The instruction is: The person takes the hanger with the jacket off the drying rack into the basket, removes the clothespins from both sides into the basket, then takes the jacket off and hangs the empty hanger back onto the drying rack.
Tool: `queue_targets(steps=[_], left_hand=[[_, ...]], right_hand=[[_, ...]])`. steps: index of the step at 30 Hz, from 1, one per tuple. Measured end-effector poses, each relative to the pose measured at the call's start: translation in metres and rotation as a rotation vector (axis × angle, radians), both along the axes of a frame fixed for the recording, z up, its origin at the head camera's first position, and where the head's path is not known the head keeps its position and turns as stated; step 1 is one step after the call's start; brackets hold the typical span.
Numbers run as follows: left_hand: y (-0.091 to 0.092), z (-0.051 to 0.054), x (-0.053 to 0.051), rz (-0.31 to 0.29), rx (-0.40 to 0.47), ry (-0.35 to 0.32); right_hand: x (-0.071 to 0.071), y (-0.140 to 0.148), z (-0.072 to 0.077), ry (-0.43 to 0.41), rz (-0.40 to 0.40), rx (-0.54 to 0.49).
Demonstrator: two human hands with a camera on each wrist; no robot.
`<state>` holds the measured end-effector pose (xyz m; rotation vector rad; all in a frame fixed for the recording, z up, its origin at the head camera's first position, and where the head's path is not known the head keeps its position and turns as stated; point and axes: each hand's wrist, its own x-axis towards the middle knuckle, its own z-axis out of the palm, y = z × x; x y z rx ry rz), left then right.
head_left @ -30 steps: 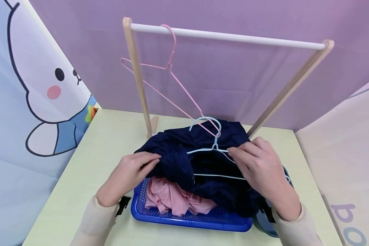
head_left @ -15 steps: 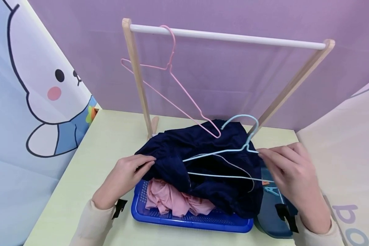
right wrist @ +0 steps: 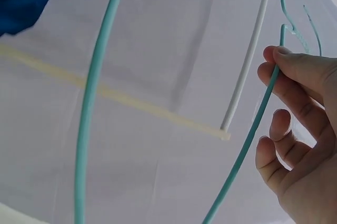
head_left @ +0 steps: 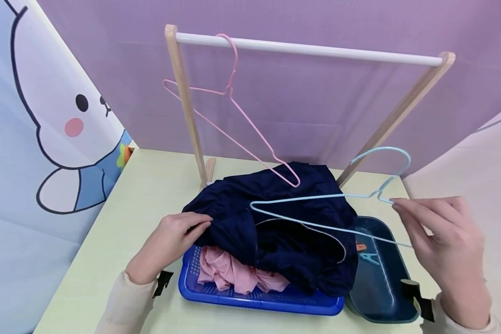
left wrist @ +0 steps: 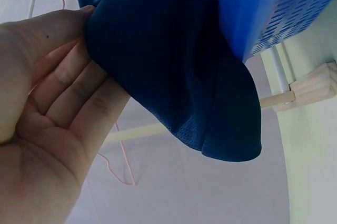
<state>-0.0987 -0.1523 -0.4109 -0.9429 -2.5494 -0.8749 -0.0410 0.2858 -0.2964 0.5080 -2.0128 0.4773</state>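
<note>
A dark navy garment [head_left: 234, 199] with a wide opening edged in a pale line lies over the blue basket. At its left side my left hand [head_left: 171, 241] pinches the fabric between thumb and fingers; the left wrist view shows the cloth [left wrist: 158, 61] hanging from those fingertips. My right hand [head_left: 446, 246] pinches a light blue clothes hanger [head_left: 309, 199] by its shoulder wire, just beside the hook. The hanger is held above the garment and the dark bin, its left end over the opening. In the right wrist view the hanger wire [right wrist: 89, 103] crosses close to the camera.
A pink hanger [head_left: 254, 125] hangs from the white rod [head_left: 309, 48] of a wooden rack. Pink cloth [head_left: 234, 273] lies in the blue basket [head_left: 254, 301]. Right of it stands a dark teal bin [head_left: 384, 297] with an orange clothespin and a blue clothespin [head_left: 369, 258].
My right hand has moved right, drawing the light blue hanger out of the garment's opening. The dark bin has come into fuller view. My left hand has stayed nearly still on the fabric.
</note>
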Motion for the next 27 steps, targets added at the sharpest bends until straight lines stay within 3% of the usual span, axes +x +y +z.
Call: queue_targets(steps=[5, 16, 27], left_hand=[[0.001, 0.000, 0.000, -0.004, 0.001, 0.001], [0.003, 0.000, -0.001, -0.011, -0.006, -0.013], [0.003, -0.002, 0.000, -0.008, 0.000, -0.015]], right_hand=[[-0.001, 0.011, 0.000, -0.002, -0.059, 0.008], [-0.015, 0.028, -0.018, -0.062, -0.071, 0.061], [-0.042, 0.024, -0.027, -0.138, -0.064, 0.082]])
